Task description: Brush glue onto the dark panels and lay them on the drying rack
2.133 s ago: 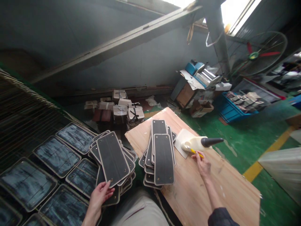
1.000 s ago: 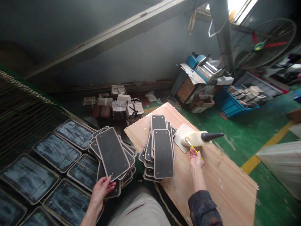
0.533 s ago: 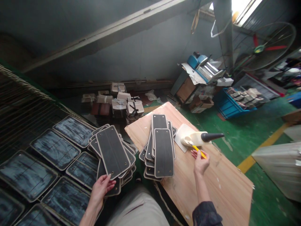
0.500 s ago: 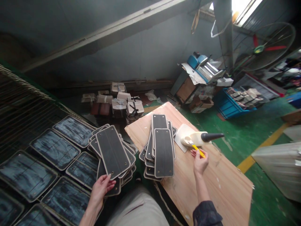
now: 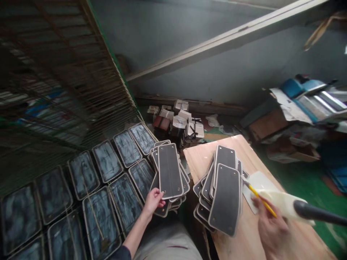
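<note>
My left hand (image 5: 154, 203) pinches the lower corner of a dark rectangular panel (image 5: 170, 169) with pale edges and small metal eyelets, the top one of a fanned pile at centre. My right hand (image 5: 272, 225), slightly blurred, is closed around a brush with a yellow handle (image 5: 261, 198). The brush's tip is beside the right edge of a second pile of dark panels (image 5: 226, 198) on the wooden board. Just beyond that hand lies a cream container (image 5: 291, 202) with a black tapered end, on a white sheet (image 5: 257, 180).
Panels with wet-looking, streaked faces (image 5: 101, 220) lie in rows on a wire rack at left. A raised mesh rack (image 5: 108, 90) stands behind them. Bundled stacks (image 5: 187, 126) sit on the floor by the wall. A blue roller machine (image 5: 311, 94) is at right.
The view has swung left, showing more of the rack. My right hand has brought the brush from the cream container toward the right pile. My left hand still holds the panel's corner.
</note>
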Motion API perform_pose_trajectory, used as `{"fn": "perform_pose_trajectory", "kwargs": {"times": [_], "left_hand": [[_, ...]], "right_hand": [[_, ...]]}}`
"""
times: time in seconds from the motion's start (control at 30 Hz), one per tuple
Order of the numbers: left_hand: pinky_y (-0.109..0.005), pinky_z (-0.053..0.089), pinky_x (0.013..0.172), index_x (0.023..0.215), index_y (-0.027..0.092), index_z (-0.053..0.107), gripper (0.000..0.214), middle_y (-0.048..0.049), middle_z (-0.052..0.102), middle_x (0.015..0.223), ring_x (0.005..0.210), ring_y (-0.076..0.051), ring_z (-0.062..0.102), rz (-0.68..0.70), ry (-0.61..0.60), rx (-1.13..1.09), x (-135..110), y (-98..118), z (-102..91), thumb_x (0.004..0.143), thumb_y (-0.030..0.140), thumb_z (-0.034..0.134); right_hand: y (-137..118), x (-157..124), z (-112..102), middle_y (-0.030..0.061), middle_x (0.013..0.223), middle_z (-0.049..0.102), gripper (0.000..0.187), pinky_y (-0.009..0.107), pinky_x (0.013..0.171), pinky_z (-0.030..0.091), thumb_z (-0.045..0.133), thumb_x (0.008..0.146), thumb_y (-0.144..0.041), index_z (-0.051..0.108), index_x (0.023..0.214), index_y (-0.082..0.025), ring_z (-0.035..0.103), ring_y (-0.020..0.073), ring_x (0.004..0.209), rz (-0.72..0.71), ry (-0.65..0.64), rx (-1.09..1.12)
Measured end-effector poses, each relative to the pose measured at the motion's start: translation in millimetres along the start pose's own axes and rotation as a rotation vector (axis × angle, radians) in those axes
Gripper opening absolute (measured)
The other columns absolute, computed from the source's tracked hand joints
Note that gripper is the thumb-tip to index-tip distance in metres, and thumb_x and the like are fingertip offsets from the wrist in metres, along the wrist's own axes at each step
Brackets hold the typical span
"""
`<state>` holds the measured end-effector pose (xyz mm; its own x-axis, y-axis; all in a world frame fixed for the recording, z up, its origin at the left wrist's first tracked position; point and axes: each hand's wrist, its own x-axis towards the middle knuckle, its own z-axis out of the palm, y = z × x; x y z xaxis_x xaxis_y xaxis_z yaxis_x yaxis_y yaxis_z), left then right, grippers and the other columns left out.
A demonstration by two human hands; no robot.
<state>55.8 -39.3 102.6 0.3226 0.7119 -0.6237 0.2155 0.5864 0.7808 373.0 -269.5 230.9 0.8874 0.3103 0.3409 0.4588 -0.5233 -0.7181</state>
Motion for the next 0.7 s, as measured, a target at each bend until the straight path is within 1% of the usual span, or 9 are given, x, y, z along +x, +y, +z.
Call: {"fn": "perform_pose_trajectory", "kwargs": {"times": [0.07, 0.13, 0.17, 0.23, 0.3, 0.4, 0.5, 0.6, 0.7], "left_hand": [[-0.016, 0.045, 0.035, 0.07, 0.018, 0.045, 0.048, 0.0031, 0.056, 0.049, 0.042, -0.014, 0.062, 0.008, 0.003, 0.011, -1, -1, -2.0, 0.062, 0.057, 0.071], [-0.016, 0.043, 0.034, 0.069, 0.018, 0.043, 0.049, 0.0036, 0.056, 0.047, 0.04, -0.014, 0.06, 0.009, -0.001, 0.01, -1, -3, -4.4, 0.063, 0.058, 0.07], [-0.016, 0.043, 0.034, 0.069, 0.019, 0.043, 0.049, 0.0037, 0.055, 0.047, 0.04, -0.014, 0.06, 0.011, -0.006, 0.006, -1, -4, -5.6, 0.063, 0.059, 0.07], [-0.016, 0.042, 0.033, 0.07, 0.019, 0.043, 0.048, 0.0034, 0.056, 0.047, 0.04, -0.014, 0.06, 0.02, -0.014, -0.006, 0, -6, -8.2, 0.064, 0.06, 0.068], [-0.017, 0.043, 0.033, 0.071, 0.019, 0.043, 0.048, 0.003, 0.056, 0.047, 0.041, -0.015, 0.061, 0.021, -0.012, -0.025, 0, -7, -10.2, 0.066, 0.06, 0.067], [-0.018, 0.042, 0.032, 0.071, 0.019, 0.045, 0.047, 0.0028, 0.056, 0.046, 0.039, -0.014, 0.059, 0.005, 0.0, -0.069, 0, -9, -11.2, 0.066, 0.06, 0.066], [-0.017, 0.041, 0.033, 0.072, 0.018, 0.046, 0.046, 0.0028, 0.055, 0.046, 0.039, -0.014, 0.059, -0.016, 0.016, -0.117, 1, -11, -10.8, 0.067, 0.059, 0.067], [-0.017, 0.04, 0.033, 0.073, 0.018, 0.048, 0.043, 0.0023, 0.056, 0.048, 0.04, -0.014, 0.059, -0.031, 0.025, -0.134, 2, -12, -11.3, 0.069, 0.057, 0.066], [-0.016, 0.04, 0.034, 0.074, 0.017, 0.049, 0.04, 0.0019, 0.057, 0.051, 0.042, -0.013, 0.06, -0.024, 0.02, -0.153, 1, -11, -13.5, 0.071, 0.053, 0.066]], "right_hand": [[-41, 6, 32, 0.0086, 0.093, 0.07, 0.043, 0.038, 0.079, 0.054, 0.058, 0.084, -0.05, 0.062, 0.112, -0.019, 0.068, 0.0245, 0.083, -0.067, -0.204, 0.171], [-77, 5, 73, 0.0077, 0.099, 0.068, 0.036, 0.036, 0.078, 0.055, 0.055, 0.088, -0.044, 0.06, 0.114, -0.021, 0.067, 0.0231, 0.087, -0.146, -0.436, 0.277], [-94, 3, 95, 0.0076, 0.103, 0.067, 0.031, 0.036, 0.08, 0.054, 0.054, 0.089, -0.04, 0.06, 0.114, -0.021, 0.066, 0.0227, 0.09, -0.239, -0.545, 0.289], [-121, -3, 139, 0.0073, 0.106, 0.065, 0.026, 0.035, 0.083, 0.052, 0.047, 0.094, -0.033, 0.06, 0.114, -0.022, 0.063, 0.0216, 0.096, -0.452, -0.718, 0.298], [-142, -7, 177, 0.0071, 0.106, 0.064, 0.026, 0.033, 0.082, 0.051, 0.042, 0.096, -0.028, 0.058, 0.116, -0.022, 0.062, 0.0201, 0.096, -0.601, -0.822, 0.29], [-162, -5, 221, 0.0079, 0.102, 0.063, 0.027, 0.03, 0.074, 0.051, 0.039, 0.097, -0.026, 0.057, 0.117, -0.022, 0.063, 0.0191, 0.089, -0.745, -0.88, 0.202], [-169, 5, 250, 0.0081, 0.096, 0.062, 0.028, 0.028, 0.066, 0.049, 0.039, 0.096, -0.025, 0.058, 0.117, -0.021, 0.062, 0.0184, 0.08, -0.864, -0.874, 0.074], [-167, 11, 267, 0.0071, 0.096, 0.062, 0.028, 0.027, 0.063, 0.047, 0.039, 0.097, -0.025, 0.057, 0.118, -0.022, 0.062, 0.0179, 0.078, -0.922, -0.883, -0.021], [-158, 6, 268, 0.0065, 0.096, 0.061, 0.028, 0.026, 0.061, 0.045, 0.039, 0.097, -0.027, 0.057, 0.117, -0.022, 0.061, 0.0171, 0.074, -0.921, -0.913, -0.076]]}}
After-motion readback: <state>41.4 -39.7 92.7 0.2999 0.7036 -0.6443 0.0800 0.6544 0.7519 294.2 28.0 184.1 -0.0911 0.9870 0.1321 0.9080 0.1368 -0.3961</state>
